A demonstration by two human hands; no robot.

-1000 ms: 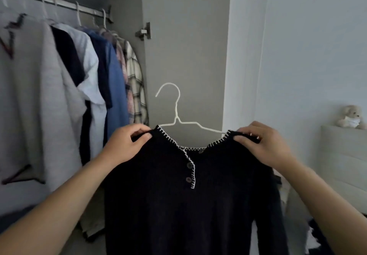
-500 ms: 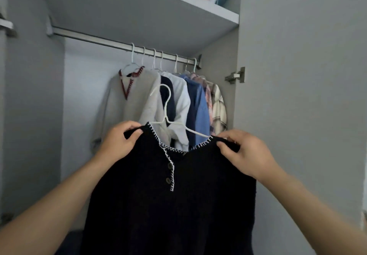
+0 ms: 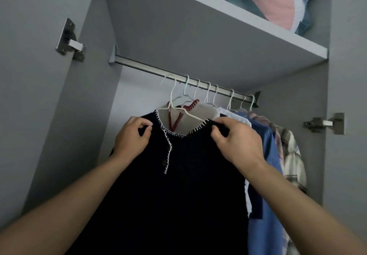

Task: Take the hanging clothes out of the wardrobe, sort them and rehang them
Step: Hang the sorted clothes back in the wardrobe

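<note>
A black knit top (image 3: 190, 175) with white stitched neckline sits on a white hanger (image 3: 172, 97). The hanger's hook is up at the metal rail (image 3: 151, 70), level with it; whether it rests on the rail I cannot tell. My left hand (image 3: 132, 136) pinches the top's left shoulder. My right hand (image 3: 236, 139) grips its right shoulder. Behind it hang a cream garment with red stitching (image 3: 204, 109), a white shirt (image 3: 236, 116), a blue shirt (image 3: 266, 135) and a plaid shirt (image 3: 290, 145), all bunched on the rail's right half.
The left stretch of the rail is bare up to its bracket (image 3: 112, 56). A shelf (image 3: 258, 36) overhead holds folded pink and blue bedding (image 3: 278, 2). Door hinges sit on the left panel (image 3: 70, 40) and right panel (image 3: 325, 123).
The view has swung left and up into the wardrobe. Both hands have lifted the black top on its hanger from chest height up to the rail, left of the hanging clothes.
</note>
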